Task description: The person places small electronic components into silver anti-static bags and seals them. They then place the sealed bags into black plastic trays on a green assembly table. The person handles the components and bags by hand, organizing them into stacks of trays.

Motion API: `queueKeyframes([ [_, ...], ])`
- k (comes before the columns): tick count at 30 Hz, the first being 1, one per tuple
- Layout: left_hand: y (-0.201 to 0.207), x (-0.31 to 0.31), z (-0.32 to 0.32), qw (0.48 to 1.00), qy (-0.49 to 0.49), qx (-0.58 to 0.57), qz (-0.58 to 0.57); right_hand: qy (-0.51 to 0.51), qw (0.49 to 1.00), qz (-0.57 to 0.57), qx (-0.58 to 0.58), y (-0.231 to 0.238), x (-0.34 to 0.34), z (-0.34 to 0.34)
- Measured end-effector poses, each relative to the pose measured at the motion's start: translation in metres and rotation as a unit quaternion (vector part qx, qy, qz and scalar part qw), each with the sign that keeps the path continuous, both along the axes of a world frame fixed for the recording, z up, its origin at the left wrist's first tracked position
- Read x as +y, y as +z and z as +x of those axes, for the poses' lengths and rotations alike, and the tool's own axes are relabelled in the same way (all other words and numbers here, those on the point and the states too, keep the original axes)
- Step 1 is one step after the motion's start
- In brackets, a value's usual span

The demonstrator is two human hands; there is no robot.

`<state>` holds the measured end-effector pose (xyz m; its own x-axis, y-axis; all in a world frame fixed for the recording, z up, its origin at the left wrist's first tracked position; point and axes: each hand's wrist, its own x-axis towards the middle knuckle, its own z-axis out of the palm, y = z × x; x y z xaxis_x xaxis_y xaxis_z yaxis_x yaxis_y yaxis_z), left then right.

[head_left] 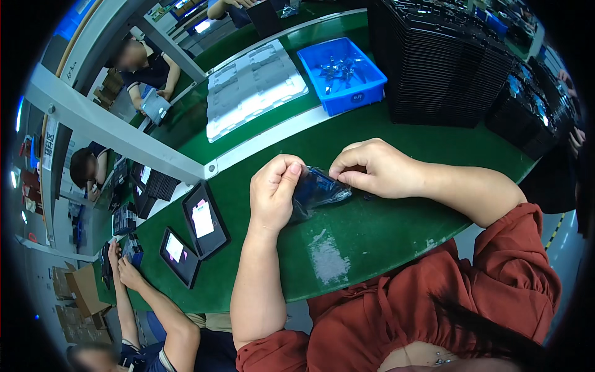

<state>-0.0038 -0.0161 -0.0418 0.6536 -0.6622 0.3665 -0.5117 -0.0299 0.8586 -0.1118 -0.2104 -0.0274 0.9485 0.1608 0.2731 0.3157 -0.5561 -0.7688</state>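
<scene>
A clear bag (322, 191) with something dark blue inside sits between the hands, just above the green table (396, 217), its lower edge perhaps resting on it. The left hand (273, 189) clamps the bag's left edge between thumb and curled fingers. The right hand (384, 170) has its thumb and forefinger close together at the upper right edge; I cannot tell whether film is pinched there.

The bag looks light, its film thin, soft and rather slippery (it creases and shines), while the contents may be stiffer and perhaps fragile. The edges seem the best hold, with 2 hands keeping the film taut and no squeeze on the middle.

Beyond the hands stand a blue bin (353, 99) of small shiny packets, a pale moulded tray (254, 87) and a tall stack of black trays (434, 74), which limits reach at the far right. To the left lie 2 black trays with papers; nothing blocks the bag itself.
</scene>
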Motion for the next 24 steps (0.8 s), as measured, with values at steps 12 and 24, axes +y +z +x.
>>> queueKeyframes([
  [12,-0.010,0.008,0.016,0.976,-0.057,0.171,0.123,0.204,0.967,0.116,0.099,-0.015,-0.015,0.010],
  [24,0.012,-0.006,-0.010,0.966,-0.033,-0.233,0.105,0.029,0.996,0.086,0.021,-0.014,-0.007,0.011],
])
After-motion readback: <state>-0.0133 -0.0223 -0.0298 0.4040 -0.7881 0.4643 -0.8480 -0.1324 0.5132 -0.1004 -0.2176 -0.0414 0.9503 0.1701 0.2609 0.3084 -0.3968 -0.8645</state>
